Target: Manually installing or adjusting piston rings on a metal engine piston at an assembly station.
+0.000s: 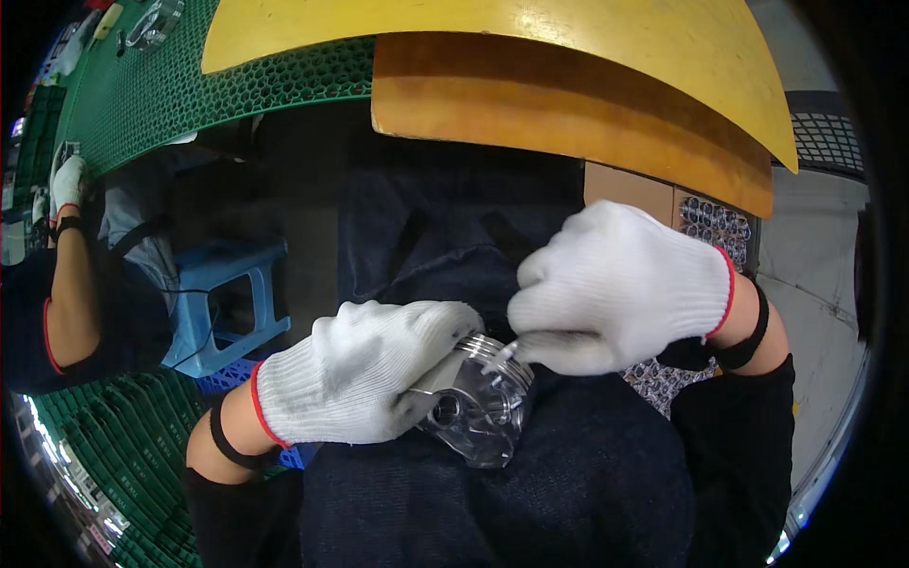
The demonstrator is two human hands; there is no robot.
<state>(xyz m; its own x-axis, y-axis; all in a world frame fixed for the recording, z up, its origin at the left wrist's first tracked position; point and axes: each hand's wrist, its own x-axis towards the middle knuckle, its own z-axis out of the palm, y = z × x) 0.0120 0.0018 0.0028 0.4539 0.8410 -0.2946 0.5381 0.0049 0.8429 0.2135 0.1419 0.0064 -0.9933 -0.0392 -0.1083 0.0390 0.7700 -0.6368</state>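
Observation:
A shiny metal piston (480,402) lies tilted over my lap, its ring grooves facing up and to the right and a round pin hole showing in its side. My left hand (365,369), in a white knit glove with a red cuff, is closed around the piston's left side. My gloved right hand (606,293) is closed in a pinch right beside the grooves. A small pale tip (505,356) pokes out from its fingers against the rings; what it belongs to is hidden in the glove.
A yellow board (530,24) and an orange-brown wooden panel (568,109) stand ahead, beside a green mesh tabletop (218,104). Shiny metal parts (715,227) sit in a box at right. Left are a blue stool (222,289), green crates (133,454) and a co-worker's gloved hand (68,182).

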